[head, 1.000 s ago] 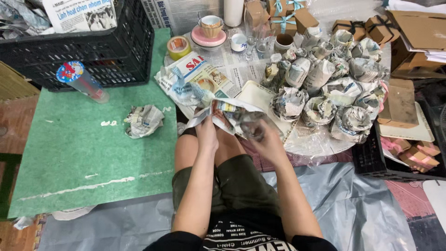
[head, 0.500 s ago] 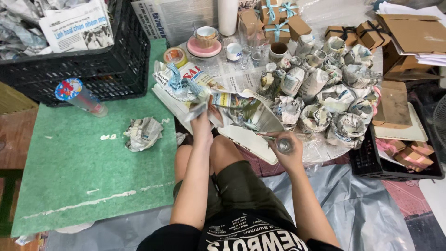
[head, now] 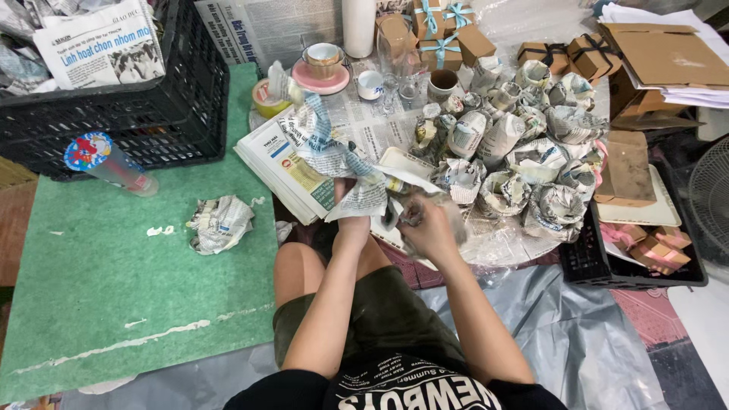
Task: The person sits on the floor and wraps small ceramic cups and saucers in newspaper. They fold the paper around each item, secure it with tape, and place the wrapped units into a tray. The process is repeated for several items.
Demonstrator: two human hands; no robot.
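Note:
My left hand [head: 351,222] grips the lower edge of a crumpled newspaper sheet [head: 334,152], which rises up and to the left over the stack of flat newspapers [head: 277,163]. Right beside it, my right hand [head: 429,228] is closed around a small clear glass [head: 408,214]. The glass is blurred and pressed against the bottom of the sheet. Both hands are over the near edge of the low round table [head: 501,250], above my knees.
Several newspaper-wrapped bundles [head: 554,205] crowd the table's right half. Cups, a pink saucer [head: 323,76], glasses and ribboned gift boxes [head: 440,34] stand at the back. On the left are a green mat [head: 114,288], a crumpled paper ball [head: 220,222], a black crate [head: 152,114] and a capped tube [head: 106,161]. A black tray [head: 607,269] is on the right.
My right hand, which held the small glass out to the right, has brought it left against the newspaper sheet. My left hand has lifted the sheet higher.

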